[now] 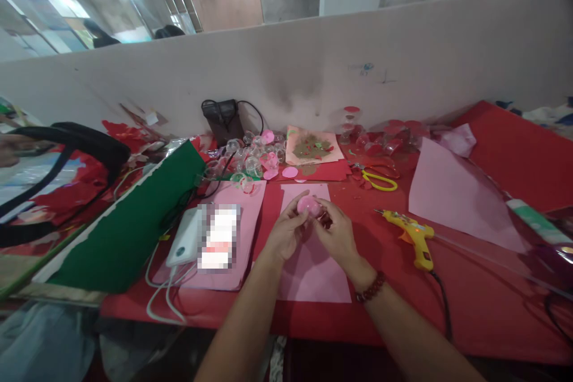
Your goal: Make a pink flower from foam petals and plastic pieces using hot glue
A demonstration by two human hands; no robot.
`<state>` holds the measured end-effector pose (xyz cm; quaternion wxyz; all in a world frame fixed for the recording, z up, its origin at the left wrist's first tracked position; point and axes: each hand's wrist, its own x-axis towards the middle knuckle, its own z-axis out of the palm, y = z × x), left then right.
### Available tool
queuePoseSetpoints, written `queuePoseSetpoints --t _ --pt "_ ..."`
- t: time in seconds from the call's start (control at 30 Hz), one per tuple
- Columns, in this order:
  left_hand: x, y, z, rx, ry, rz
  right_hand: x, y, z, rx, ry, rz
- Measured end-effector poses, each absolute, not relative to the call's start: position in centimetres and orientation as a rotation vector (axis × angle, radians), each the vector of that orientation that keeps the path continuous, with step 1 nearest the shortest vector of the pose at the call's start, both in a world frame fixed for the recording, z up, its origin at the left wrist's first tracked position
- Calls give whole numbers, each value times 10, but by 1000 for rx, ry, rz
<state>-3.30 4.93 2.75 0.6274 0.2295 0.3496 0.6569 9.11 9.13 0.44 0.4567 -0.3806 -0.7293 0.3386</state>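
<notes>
My left hand (287, 230) and my right hand (335, 228) meet over a pink paper sheet (313, 277) on the red-covered table. Between them they hold a small round pink piece (310, 206) with a glossy, dome-like look; I cannot tell exactly what it is. The fingers of both hands are closed on its edges, and its underside is hidden. Right of my hands lies a yellow hot glue gun (410, 236) with its small light lit. Beyond them are yellow-handled scissors (379, 181) and a pink paper disc (290, 173).
Clear plastic cups (253, 165) are heaped at the back, near a soiled paper sheet (313, 146) and a black bag (222, 120). A white power bank (184, 237) with cables lies left beside a blurred-out phone (219, 237). A green board (129, 233) slants at the left; another person's hand (18, 149) is beyond.
</notes>
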Motion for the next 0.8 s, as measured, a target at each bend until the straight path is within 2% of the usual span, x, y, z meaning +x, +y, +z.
queuePoseSetpoints --t 0.17,0.4,0.6,0.8 --pt "-33 51 27 568 862 1547 90 90 5 -919 -1751 960" --pt "-26 48 29 864 1031 1632 89 94 -2 -840 -1384 1493" --pt "-24 44 30 867 1009 1769 89 96 1 -717 -1276 1614" --pt "-24 50 23 564 820 1483 90 96 3 -649 -1415 1534"
